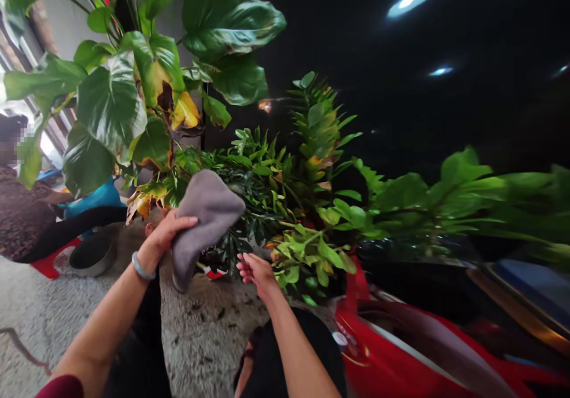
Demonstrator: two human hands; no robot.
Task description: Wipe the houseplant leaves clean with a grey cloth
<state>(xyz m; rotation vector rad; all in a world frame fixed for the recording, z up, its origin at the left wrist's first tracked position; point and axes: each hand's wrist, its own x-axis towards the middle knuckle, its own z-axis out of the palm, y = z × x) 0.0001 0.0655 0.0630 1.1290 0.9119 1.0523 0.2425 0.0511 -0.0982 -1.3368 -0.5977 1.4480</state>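
My left hand [165,239], with a pale bangle on its wrist, grips a soft grey cloth piece [207,208] by its left edge. The cloth is curved, its wide end up and to the right and a narrower end hanging below. My right hand [258,273] is apart from the cloth, to its lower right, with the fingers curled and thumb against them. Whatever it may hold is too small to make out. Green leaves [307,252] come close to the right hand on its far side.
A large-leaved plant [109,101] rises at the left. Lower plants [262,172] stretch across the middle. At the right is a red bag [392,338]. A seated person [27,208] is at far left, near a grey basin [92,256] and a red stool [53,261].
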